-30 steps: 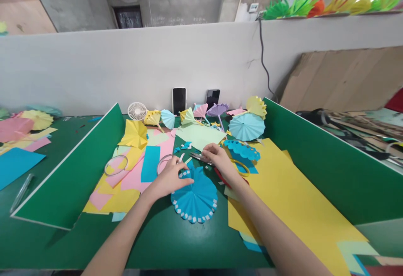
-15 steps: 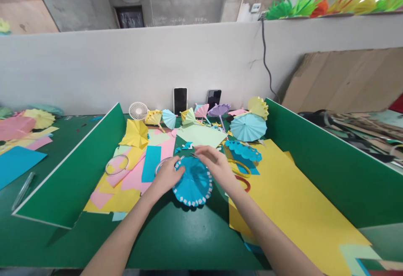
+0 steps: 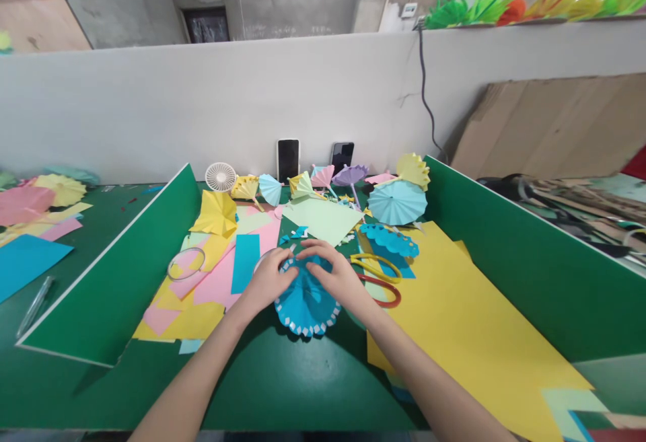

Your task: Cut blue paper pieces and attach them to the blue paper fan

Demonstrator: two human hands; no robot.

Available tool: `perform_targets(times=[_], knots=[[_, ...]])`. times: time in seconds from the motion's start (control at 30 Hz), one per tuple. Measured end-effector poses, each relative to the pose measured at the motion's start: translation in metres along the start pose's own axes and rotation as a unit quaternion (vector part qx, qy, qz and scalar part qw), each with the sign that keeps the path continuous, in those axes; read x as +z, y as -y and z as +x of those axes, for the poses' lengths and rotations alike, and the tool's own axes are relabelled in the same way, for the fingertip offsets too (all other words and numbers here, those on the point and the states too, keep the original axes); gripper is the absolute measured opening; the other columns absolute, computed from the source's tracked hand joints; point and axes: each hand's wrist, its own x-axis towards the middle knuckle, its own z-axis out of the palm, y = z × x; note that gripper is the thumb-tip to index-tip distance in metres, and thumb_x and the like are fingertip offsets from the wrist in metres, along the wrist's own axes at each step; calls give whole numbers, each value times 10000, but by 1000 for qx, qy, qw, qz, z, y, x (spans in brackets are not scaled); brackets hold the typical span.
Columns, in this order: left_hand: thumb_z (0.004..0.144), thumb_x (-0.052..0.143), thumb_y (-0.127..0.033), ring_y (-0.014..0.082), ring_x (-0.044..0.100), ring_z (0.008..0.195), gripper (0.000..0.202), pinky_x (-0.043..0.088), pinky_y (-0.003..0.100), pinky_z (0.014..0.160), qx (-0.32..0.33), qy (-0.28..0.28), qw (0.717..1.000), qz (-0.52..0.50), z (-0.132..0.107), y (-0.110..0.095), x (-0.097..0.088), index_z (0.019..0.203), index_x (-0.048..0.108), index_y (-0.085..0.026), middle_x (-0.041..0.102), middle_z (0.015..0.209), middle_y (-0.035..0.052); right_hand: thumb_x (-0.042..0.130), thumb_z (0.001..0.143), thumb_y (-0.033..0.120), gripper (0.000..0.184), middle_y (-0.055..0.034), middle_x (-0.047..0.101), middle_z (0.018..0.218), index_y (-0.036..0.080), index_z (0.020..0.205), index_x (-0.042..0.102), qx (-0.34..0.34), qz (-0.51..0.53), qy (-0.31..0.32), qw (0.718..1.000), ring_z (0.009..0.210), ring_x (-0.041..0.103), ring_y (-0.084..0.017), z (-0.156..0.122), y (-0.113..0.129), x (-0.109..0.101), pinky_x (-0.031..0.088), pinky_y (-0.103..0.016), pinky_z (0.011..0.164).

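Note:
A round, pleated blue paper disc (image 3: 307, 311) with small white squares along its scalloped rim lies in front of me. My left hand (image 3: 271, 279) is closed on the disc's left side, with the thumb on top. My right hand (image 3: 334, 272) bends over the far right part, thumb on the pleats and fingers at the far edge, gripping the paper. Between the thumbs the pleats bunch up. A yellow loop handle (image 3: 383, 270) and a red loop handle (image 3: 386, 303) lie right of my right wrist. Part of a clear ring shows behind my left hand.
Green dividers (image 3: 116, 274) flank the table. Coloured paper sheets lie at left, a large yellow sheet (image 3: 454, 314) at right. Small paper umbrellas (image 3: 350, 175), a white fan (image 3: 221, 177) and two phones (image 3: 288, 159) line the back. A scalloped blue paper piece (image 3: 391, 240) lies right of centre.
My right hand has moved slightly left and inward, its thumb now on the pleats. The disc bunches more at its middle. The yellow and red handles show more fully.

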Motion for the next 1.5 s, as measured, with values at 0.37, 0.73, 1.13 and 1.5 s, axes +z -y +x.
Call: perform_targets(times=[0.37,0.73,1.13,1.5], knots=[[681,472,-158,145,503,764,88,386,254,719,11,-9,998,-53,-1,2,0,732,544,-151,530,760,23,434,643,112,253,-66,562,978,195,784,628,-13,-8,-4,1000,965,508,-166,-1,-2,3,355,-349,891],[712,450,-162,136,507,737,98,396,245,697,-8,-35,995,-88,1,-1,-1,672,538,-147,509,707,16,396,658,79,352,-72,552,997,209,884,633,-46,-79,-16,996,974,506,-168,-4,-4,8,376,-344,885],[699,457,-162,144,521,752,102,404,251,726,-10,-61,994,-86,2,3,-2,636,538,-160,544,704,15,380,673,81,431,-81,548,1055,212,1033,577,-113,-245,-19,963,986,484,-209,-8,-6,14,369,-405,855],[726,432,-219,135,503,716,149,388,238,689,6,-55,996,-66,1,2,-3,606,500,-164,515,682,12,372,746,136,272,-112,582,917,132,929,574,4,-350,-76,934,864,527,-213,6,-11,-17,391,-317,754]])
